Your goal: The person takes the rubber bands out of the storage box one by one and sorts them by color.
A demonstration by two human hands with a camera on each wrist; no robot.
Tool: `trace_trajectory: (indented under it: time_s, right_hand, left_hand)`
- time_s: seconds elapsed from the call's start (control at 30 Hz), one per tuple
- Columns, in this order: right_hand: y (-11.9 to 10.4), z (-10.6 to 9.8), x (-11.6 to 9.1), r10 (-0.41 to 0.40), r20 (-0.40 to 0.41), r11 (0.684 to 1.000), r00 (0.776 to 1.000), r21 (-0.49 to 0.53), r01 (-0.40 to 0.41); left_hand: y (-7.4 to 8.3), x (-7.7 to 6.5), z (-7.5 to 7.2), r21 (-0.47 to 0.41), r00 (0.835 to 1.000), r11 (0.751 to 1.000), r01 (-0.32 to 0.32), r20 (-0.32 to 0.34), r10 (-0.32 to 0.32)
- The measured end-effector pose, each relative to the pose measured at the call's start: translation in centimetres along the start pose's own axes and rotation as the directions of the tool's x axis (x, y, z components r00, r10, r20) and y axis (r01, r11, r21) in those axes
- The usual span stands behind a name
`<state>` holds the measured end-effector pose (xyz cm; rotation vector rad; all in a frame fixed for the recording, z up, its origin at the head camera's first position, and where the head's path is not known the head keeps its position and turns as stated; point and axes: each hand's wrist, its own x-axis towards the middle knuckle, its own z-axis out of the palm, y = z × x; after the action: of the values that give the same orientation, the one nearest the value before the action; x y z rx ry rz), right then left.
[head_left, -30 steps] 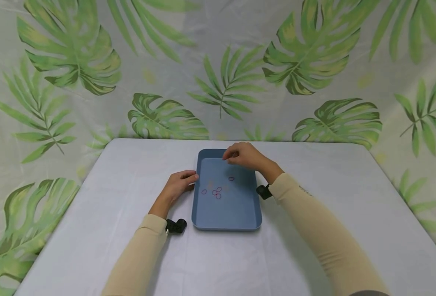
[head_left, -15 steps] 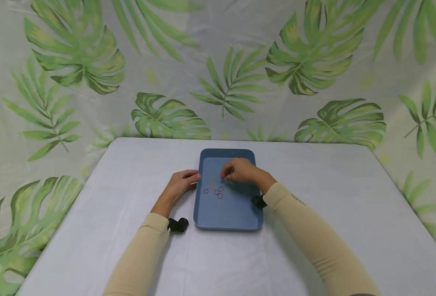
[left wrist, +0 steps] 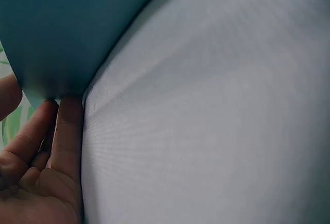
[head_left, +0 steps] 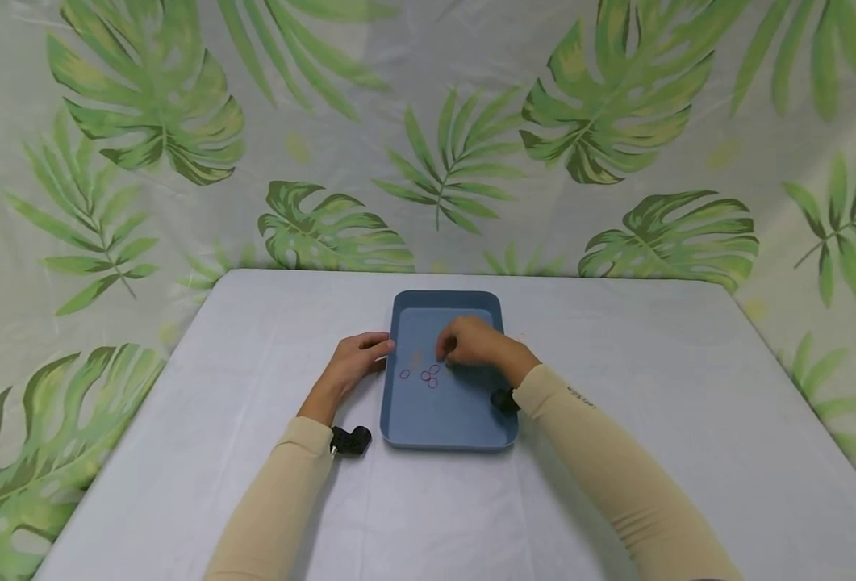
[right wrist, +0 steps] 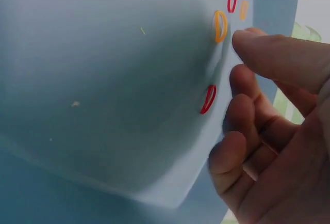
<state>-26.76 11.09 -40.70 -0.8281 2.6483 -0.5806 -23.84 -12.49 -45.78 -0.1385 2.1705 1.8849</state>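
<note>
A blue tray point(head_left: 445, 432) lies on the white table with several red rubber bands point(head_left: 432, 383) and faint orange ones point(head_left: 416, 357) in it. My left hand point(head_left: 357, 361) holds the tray's left side, thumb at the rim; in the left wrist view its fingers point(left wrist: 67, 136) touch the outer wall. Over the tray's middle is my right hand point(head_left: 469, 342), fingers loosely bent. In the right wrist view, its thumb is near an orange band point(right wrist: 220, 26), and a red band point(right wrist: 208, 99) lies close to the fingertips. No band shows in its grasp.
The white tablecloth point(head_left: 631, 363) surrounds the tray. A faint pinkish mark point(head_left: 522, 335) shows just right of the tray. A leaf-patterned cloth point(head_left: 442, 161) hangs behind the table. Dark wrist cameras point(head_left: 351, 440) sit beside the cuffs.
My right hand has come from the tray's far edge down over its middle, hiding the red band there in the head view. My left hand stays at the tray's left side.
</note>
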Motion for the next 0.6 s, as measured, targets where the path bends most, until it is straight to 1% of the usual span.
trace_trajectory:
  time_s: [0.33, 0.5, 0.53, 0.6]
  right_hand:
    - [0.36, 0.27, 0.01, 0.040, 0.039, 0.999, 0.998, 0.021, -0.041]
    - [0.17, 0.17, -0.15, 0.052, 0.044, 0.999, 0.998, 0.005, -0.053]
    - [0.14, 0.17, -0.15, 0.051, 0.044, 0.999, 0.998, 0.002, -0.052]
    - [0.11, 0.16, -0.13, 0.052, 0.042, 0.999, 0.998, -0.001, -0.052]
  left_hand:
    - [-0.19, 0.25, 0.03, -0.001, 1.000, 1.000, 0.008, -0.014, -0.008]
    - [-0.22, 0.32, 0.00, -0.003, 1.000, 1.000, 0.004, -0.005, -0.004]
    - [0.13, 0.02, 0.01, -0.003, 1.000, 1.000, 0.005, 0.000, -0.005]
    - [0.21, -0.03, 0.02, -0.009, 1.000, 1.000, 0.008, 0.004, -0.008]
